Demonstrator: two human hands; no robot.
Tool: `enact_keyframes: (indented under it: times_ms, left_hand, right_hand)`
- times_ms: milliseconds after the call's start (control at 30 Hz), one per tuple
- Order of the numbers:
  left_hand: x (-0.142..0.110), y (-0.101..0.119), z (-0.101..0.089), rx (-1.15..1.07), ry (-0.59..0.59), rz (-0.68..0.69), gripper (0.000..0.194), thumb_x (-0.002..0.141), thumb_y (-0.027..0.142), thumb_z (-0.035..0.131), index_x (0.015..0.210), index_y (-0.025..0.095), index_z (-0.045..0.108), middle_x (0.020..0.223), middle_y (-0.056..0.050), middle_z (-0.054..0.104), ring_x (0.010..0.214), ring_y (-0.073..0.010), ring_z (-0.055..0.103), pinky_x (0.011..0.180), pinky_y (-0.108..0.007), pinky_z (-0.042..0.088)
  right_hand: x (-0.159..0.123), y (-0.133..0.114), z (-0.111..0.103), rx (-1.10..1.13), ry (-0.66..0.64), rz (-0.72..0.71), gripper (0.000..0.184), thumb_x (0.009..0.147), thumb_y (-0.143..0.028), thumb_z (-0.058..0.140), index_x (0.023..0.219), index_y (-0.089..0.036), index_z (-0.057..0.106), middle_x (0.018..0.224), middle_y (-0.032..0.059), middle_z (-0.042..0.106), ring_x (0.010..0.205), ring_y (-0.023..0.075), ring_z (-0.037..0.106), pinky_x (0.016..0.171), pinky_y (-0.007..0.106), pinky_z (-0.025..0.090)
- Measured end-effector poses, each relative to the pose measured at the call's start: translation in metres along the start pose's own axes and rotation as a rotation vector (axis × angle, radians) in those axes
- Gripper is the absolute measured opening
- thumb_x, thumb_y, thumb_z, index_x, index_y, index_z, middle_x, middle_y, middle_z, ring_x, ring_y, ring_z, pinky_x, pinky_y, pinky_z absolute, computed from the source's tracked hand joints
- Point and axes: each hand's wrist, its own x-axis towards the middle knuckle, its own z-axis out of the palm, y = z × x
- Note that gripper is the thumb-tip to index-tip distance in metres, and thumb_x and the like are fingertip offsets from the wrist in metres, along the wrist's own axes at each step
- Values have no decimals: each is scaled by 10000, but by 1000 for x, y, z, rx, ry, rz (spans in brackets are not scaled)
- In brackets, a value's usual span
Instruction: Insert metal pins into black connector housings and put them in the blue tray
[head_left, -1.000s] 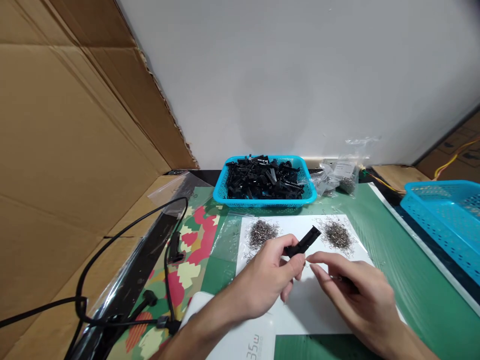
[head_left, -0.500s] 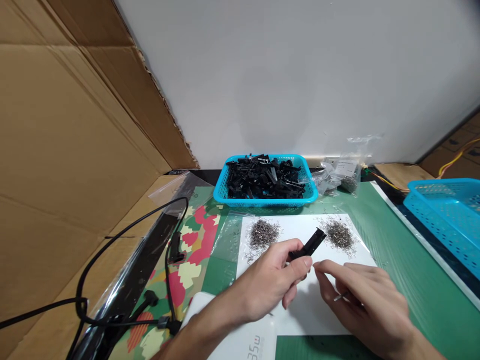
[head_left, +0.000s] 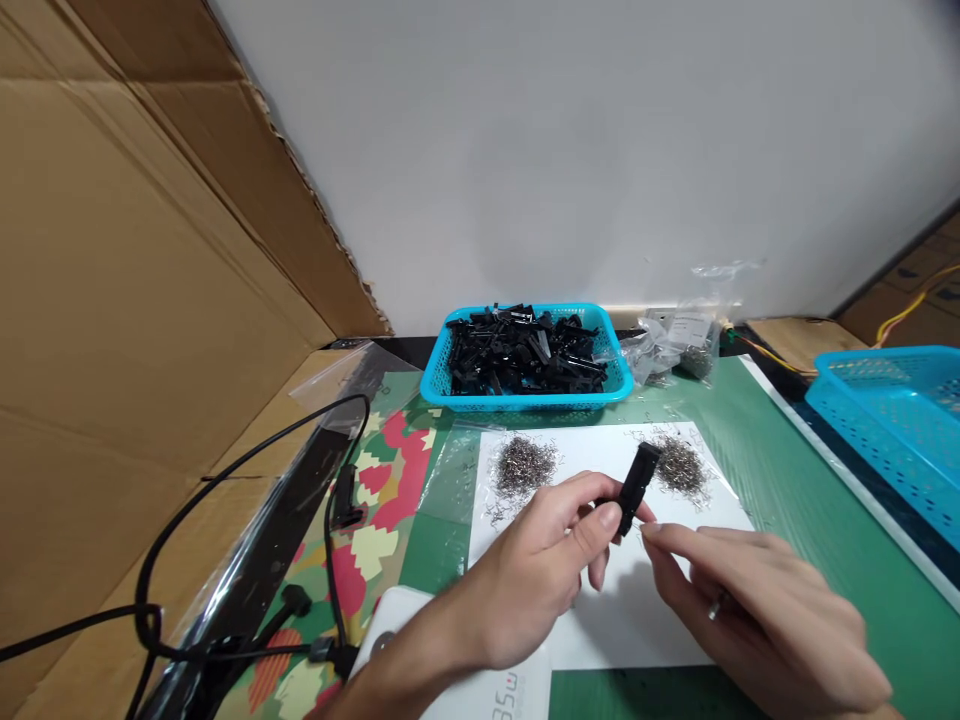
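black part [head_left: 639, 488], gripped in the fingers [head_left: 592, 535] of the left hand [head_left: 544, 570]; right hand [head_left: 772, 610], just beside it, curls round a silvery object [head_left: 718, 605].

Black plastic part [head_left: 639, 480]: lower end covered by your left hand [head_left: 555, 560]. Silver-ended object [head_left: 718, 604]: mostly concealed in your right hand [head_left: 757, 600], type undetermined; whatever sits at your fingertips, too small to identify. Right-hand metal pile [head_left: 682, 468]: edge behind your part; single pieces too fine to make out. White power bank [head_left: 480, 700]: partly under your forearm, cut by the bottom edge. Right blue basket [head_left: 892, 450]: cut by the right edge. Bag label [head_left: 686, 330]: print illegible to you.
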Motion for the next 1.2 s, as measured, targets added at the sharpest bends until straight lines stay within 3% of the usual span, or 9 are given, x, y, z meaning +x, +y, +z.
enact_keyframes:
  times_ms: [200,667,1033,1200]
  left_hand:
    - [-1,3,1,55,1,41,455,1090,574,452,1328,250,664,833,19,582,637,-93,467,580,-228,402]
    - [2,-5,1,53,17,52,505,1089,572,460,1370,204,662,757,22,580,593,-85,457,535,-204,371]
    - [0,-1,-3,44,-6,-29,462,1099,540,457,1257,190,714,551,62,478,497,-73,392,501,-188,312]
    - [2,-6,-3,18,59,-35,468,1083,555,479,1221,166,699,560,65,465,503,-77,380,489,-191,306]
  right_hand:
    - [-2,2,-5,-21,-55,15,255,965,7,659,1169,-145,680,646,-46,637,486,88,589,535,260,468]
    - [7,-1,-3,100,-88,75,232,997,-36,592,1149,-190,674,670,-39,733,463,88,629,493,242,469]
    - [5,4,-3,130,-113,28,285,969,5,625,1186,-158,715,721,-18,753,508,105,667,533,261,498]
    - [3,13,-2,83,-154,-40,309,1014,-8,567,1262,-152,682,819,10,797,572,119,715,526,270,494]
